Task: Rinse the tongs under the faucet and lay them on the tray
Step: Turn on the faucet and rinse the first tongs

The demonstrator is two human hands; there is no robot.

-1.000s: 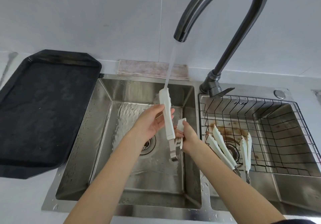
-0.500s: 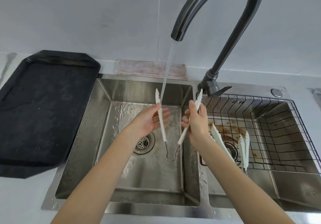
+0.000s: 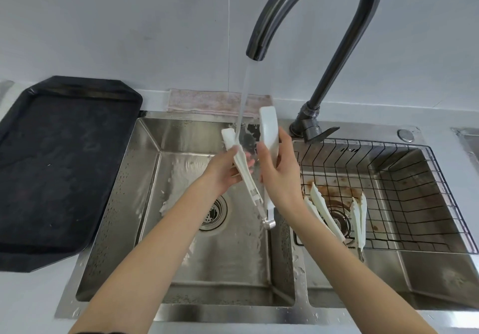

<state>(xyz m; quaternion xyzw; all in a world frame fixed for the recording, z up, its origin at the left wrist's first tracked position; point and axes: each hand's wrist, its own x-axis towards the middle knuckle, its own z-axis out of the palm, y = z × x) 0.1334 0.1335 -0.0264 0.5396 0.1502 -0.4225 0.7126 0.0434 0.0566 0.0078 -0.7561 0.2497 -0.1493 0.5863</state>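
White tongs (image 3: 269,136) with a metal hinge hang tips-up over the left sink basin (image 3: 145,204). My left hand (image 3: 225,170) grips the left arm of the tongs, and my right hand (image 3: 280,173) grips the right arm. Water runs from the dark curved faucet (image 3: 311,17) and lands on the tip of the left arm. The hinge points down toward the basin floor. A black tray (image 3: 64,165) lies on the counter left of the sink, with nothing on it.
Two more white tongs (image 3: 326,214) lean in a wire basket (image 3: 414,178) in the stained right basin. A pinkish cloth (image 3: 207,102) lies behind the left basin. The drain (image 3: 215,211) sits below my left wrist.
Both hands have turned the tongs so their flat faces show. The right arm of the tongs has risen, and the stream now hits the left arm's tip instead of falling between the arms.
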